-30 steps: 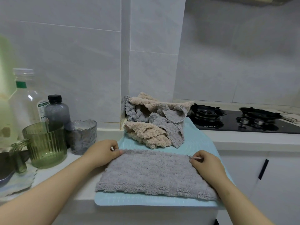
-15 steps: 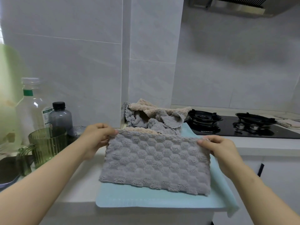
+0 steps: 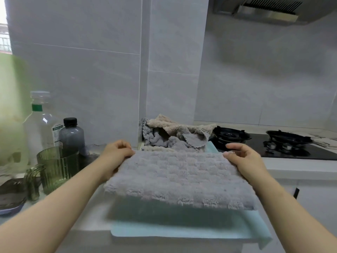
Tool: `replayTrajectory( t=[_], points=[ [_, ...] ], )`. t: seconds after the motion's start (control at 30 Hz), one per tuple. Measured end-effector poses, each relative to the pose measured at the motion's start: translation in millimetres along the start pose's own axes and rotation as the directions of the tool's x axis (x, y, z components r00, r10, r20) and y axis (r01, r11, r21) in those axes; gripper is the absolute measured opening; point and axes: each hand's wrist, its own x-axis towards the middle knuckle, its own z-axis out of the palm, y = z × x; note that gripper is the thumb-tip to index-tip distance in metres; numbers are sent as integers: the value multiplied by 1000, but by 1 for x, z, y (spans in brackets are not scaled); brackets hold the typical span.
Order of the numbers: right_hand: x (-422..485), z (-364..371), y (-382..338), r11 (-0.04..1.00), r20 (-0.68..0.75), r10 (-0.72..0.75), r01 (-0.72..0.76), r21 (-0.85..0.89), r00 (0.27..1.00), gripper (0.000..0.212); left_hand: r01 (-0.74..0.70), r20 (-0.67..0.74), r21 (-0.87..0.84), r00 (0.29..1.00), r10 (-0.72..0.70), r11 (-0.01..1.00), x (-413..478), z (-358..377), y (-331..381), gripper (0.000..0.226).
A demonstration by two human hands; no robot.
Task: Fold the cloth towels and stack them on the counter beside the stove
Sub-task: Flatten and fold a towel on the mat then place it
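A grey fluffy towel (image 3: 180,178), folded, hangs in the air above the light blue mat (image 3: 182,229) on the counter. My left hand (image 3: 116,152) pinches its far left corner and my right hand (image 3: 242,157) pinches its far right corner. The towel's near edge droops toward me, off the mat. Behind it, against the tiled wall corner, lies a crumpled pile of grey and beige towels (image 3: 175,136).
A black gas stove (image 3: 264,143) sits to the right of the pile. On the left stand a green ribbed glass mug (image 3: 54,168), a dark grey bottle (image 3: 72,137), a clear bottle (image 3: 41,125) and a dark dish (image 3: 11,196). The counter's front edge (image 3: 91,232) is close.
Both hands lifted the grey towel off the mat by its far corners and raised it; its near edge has now swung up toward me. The camera tilted upward.
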Motion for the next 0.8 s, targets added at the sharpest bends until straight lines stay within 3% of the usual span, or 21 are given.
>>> replayTrajectory(
  t=[0.13, 0.2, 0.27, 0.33, 0.37, 0.43, 0.53, 0.67, 0.8],
  points=[
    [18, 15, 36, 994, -86, 79, -85, -75, 993, 29, -75, -89, 308, 990, 107, 948, 13, 19, -35, 25],
    [21, 22, 50, 985, -69, 92, -101, -142, 993, 39, -149, -74, 614, 967, 244, 775, 8, 29, -45, 29],
    [20, 26, 60, 950, -23, 123, -124, -287, 992, 49, -306, 44, 734, 912, 408, 606, 0, 40, -48, 42],
    [16, 27, 68, 846, 4, 136, -114, -521, 991, 58, -488, 237, 712, 843, 482, 504, -10, 54, -45, 44],
    [12, 27, 71, 775, 9, 148, -111, -623, 989, 62, -546, 350, 700, 824, 446, 461, -14, 61, -44, 44],
    [4, 26, 72, 635, -9, 175, -120, -763, 984, 64, -558, 513, 727, 829, 223, 400, -21, 73, -50, 49],
    [-7, 24, 68, 514, -14, 212, -124, -849, 977, 62, -493, 534, 827, 839, -104, 270, -25, 78, -63, 56],
    [-16, 23, 60, 444, -4, 263, -125, -887, 965, 57, -477, 507, 860, 838, -199, 183, -24, 82, -55, 57],
    [-15, 19, 58, 467, 19, 314, -137, -874, 949, 44, -510, 534, 830, 844, -59, 225, -32, 97, -48, 57]
  ],
)
